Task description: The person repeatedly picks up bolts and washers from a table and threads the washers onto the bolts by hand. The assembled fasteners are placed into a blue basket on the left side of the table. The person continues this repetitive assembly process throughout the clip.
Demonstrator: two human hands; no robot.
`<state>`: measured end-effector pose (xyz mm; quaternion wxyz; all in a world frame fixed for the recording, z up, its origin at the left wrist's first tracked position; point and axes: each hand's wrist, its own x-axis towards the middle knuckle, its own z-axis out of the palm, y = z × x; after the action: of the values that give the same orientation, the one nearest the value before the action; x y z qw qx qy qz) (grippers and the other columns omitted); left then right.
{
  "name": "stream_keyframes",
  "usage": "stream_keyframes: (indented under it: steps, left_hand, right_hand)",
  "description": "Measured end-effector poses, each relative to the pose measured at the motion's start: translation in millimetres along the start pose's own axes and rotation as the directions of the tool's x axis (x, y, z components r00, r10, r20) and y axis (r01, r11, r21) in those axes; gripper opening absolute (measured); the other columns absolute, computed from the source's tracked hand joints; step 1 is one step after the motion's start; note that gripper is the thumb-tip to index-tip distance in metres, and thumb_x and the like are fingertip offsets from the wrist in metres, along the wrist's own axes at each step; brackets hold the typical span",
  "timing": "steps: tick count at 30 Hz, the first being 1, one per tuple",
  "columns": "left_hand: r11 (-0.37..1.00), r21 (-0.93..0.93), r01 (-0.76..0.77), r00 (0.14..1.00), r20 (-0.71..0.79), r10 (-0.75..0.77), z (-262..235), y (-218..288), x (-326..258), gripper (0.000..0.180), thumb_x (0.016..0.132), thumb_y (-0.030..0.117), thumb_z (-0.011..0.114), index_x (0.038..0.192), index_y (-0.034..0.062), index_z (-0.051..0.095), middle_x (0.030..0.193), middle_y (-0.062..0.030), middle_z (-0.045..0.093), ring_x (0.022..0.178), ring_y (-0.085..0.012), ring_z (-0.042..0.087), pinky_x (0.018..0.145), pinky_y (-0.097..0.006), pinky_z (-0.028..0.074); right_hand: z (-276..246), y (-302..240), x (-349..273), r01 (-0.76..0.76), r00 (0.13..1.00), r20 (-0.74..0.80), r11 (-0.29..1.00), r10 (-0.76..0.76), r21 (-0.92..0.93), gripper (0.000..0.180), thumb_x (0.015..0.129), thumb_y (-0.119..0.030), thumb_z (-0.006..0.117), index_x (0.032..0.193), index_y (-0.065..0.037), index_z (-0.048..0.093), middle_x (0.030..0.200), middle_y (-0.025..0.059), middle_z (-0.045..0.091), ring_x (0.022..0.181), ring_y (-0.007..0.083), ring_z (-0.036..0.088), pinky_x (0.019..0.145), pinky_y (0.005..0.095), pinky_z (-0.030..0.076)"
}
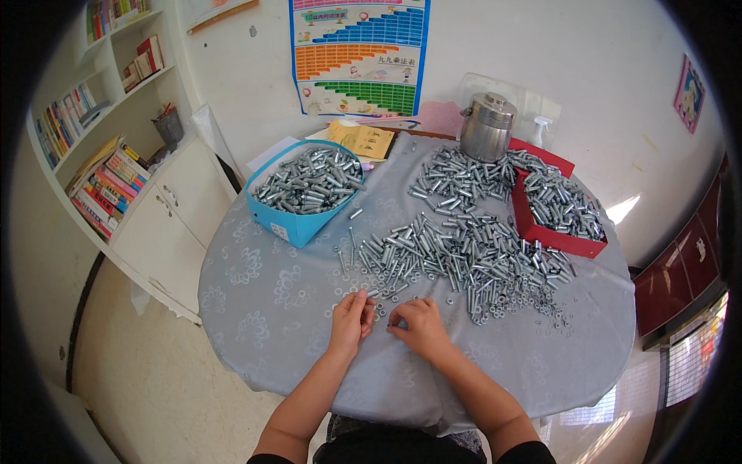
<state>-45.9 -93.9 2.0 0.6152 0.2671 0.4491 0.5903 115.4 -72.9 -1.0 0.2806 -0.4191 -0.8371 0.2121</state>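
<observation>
At the near edge of the hardware heap, my left hand (352, 322) is closed, thumb and fingers drawn together. A short silvery metal piece (373, 293) shows right by its fingertips; whether it is gripped I cannot tell. My right hand (421, 328) is a little to the right, fingers curled down in a pinch just above the cloth. Something small and dark shows at its fingertips, too small to name. Loose nuts (380, 308) lie between and beyond the hands. Past them spreads a large pile of metal bolts and sleeves (456, 251).
A blue box (290, 229) full of metal fasteners stands at the far left of the grey-clothed table (263, 309). On the far right are a red box (560, 241) of similar pieces, another pile (456, 174) and a steel canister (487, 127). Small nuts and washers (510, 300) lie right.
</observation>
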Motion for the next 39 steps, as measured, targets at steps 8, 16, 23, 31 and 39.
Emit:
stream_keyframes:
  steps: [8,16,23,31,39]
  left_hand:
    - [0.997,0.055,0.052,0.995,0.087,-0.057,-0.2,-2.7,0.7,0.033,0.092,0.033,0.045,0.076,0.0051,0.05,0.048,-0.001,0.042,0.037,-0.006,0.032,0.033,-0.02,0.023]
    - [0.978,0.092,0.189,0.948,0.243,-0.207,1.9,2.1,-4.1,0.034,0.091,0.037,0.044,0.072,0.0089,0.045,0.05,-0.0014,0.04,0.039,-0.0076,0.031,0.035,-0.021,0.023]
    - [0.957,0.123,0.261,0.9,0.327,-0.288,-2.0,3.4,-2.7,0.037,0.091,0.041,0.042,0.069,0.0115,0.04,0.05,0.0002,0.036,0.039,-0.0076,0.028,0.036,-0.022,0.021]
    - [0.936,0.151,0.318,0.868,0.351,-0.351,-2.9,4.2,-2.0,0.039,0.09,0.044,0.042,0.068,0.0124,0.04,0.05,0.0014,0.036,0.039,-0.0063,0.027,0.035,-0.021,0.021]
    - [0.91,0.116,0.397,0.824,0.392,-0.409,-5.1,1.4,0.4,0.039,0.09,0.044,0.042,0.068,0.0128,0.04,0.05,0.0016,0.036,0.04,-0.0063,0.027,0.036,-0.021,0.02]
  right_hand:
    - [-10.6,8.4,3.1,-0.26,0.905,0.011,0.534,0.425,0.805,0.017,0.073,-0.007,0.069,0.089,-0.005,0.064,0.082,0.0022,0.064,0.077,0.0103,0.058,0.071,0.0234,0.044]
    - [-11.0,12.3,1.5,-0.313,0.88,0.145,0.321,0.452,0.894,0.013,0.074,-0.005,0.068,0.086,-0.003,0.063,0.082,0.0024,0.063,0.074,0.0074,0.055,0.069,0.0199,0.043]
    - [-10.5,12.6,0.2,-0.301,0.889,0.151,0.304,0.433,0.904,0.015,0.073,-0.005,0.069,0.086,-0.003,0.063,0.082,0.0023,0.063,0.075,0.0076,0.056,0.069,0.0203,0.043]
    - [-11.2,13.8,-1.4,-0.274,0.893,0.139,0.271,0.428,0.923,0.014,0.075,-0.006,0.068,0.088,-0.003,0.064,0.083,0.0028,0.064,0.077,0.0083,0.057,0.071,0.0206,0.043]
    - [-6.0,16.0,-2.3,-0.321,0.879,0.193,0.242,0.436,0.916,0.016,0.076,-0.009,0.067,0.091,-0.003,0.065,0.086,0.0034,0.064,0.08,0.0089,0.057,0.074,0.0213,0.043]
